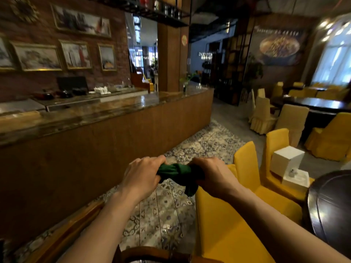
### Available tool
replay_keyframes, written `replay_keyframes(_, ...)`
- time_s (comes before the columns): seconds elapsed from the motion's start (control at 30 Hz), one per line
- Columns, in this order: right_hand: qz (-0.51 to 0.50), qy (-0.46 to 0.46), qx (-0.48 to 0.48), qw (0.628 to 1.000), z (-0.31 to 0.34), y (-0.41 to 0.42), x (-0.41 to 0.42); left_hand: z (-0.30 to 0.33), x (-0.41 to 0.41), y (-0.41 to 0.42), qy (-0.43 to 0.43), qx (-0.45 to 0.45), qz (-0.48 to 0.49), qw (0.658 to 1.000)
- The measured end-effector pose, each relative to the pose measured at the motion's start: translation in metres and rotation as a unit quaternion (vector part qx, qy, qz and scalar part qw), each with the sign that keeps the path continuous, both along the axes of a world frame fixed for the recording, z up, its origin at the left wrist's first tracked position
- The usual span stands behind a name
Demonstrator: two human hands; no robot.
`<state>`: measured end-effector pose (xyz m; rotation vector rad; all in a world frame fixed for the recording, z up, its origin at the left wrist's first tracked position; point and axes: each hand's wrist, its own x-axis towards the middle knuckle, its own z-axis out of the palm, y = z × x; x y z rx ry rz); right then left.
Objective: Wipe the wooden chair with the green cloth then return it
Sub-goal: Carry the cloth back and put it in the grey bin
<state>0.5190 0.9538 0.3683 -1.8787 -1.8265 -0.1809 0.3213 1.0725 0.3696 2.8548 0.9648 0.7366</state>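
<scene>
A bunched green cloth [176, 172] is stretched between both my hands at chest height, over the patterned floor. My left hand [142, 173] grips its left end and my right hand [210, 175] grips its right end, with a loose corner hanging down below the right hand. The wooden chair [144, 253] shows only as a curved brown top rail at the bottom edge, directly below my forearms; a wooden arm or rail [62, 230] runs at the lower left.
A long wooden bar counter [114, 133] fills the left. A yellow-covered chair [228, 215] stands close on the right, more yellow chairs [275, 149] beyond it. A dark round table [330, 205] is at the right edge, a white box [286, 158] behind it. Patterned floor [161, 215] lies ahead.
</scene>
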Motion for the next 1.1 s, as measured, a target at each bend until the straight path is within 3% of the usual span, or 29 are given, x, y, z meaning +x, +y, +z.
replay_keyframes(0.47, -0.013, -0.096, 0.079, 0.992, 0.132, -0.035, -0.068, 0.110, -0.066, -0.036, -0.091, 0.029, 0.009, 0.995)
replay_keyframes(0.73, 0.052, -0.093, 0.121, 0.987, 0.158, -0.036, -0.071, 0.143, -0.083, -0.059, -0.079, 0.065, 0.082, 0.991)
replay_keyframes(1.1, 0.190, -0.038, 0.122, 0.973, 0.159, -0.018, -0.069, 0.165, -0.102, -0.109, 0.004, 0.135, 0.235, 0.963)
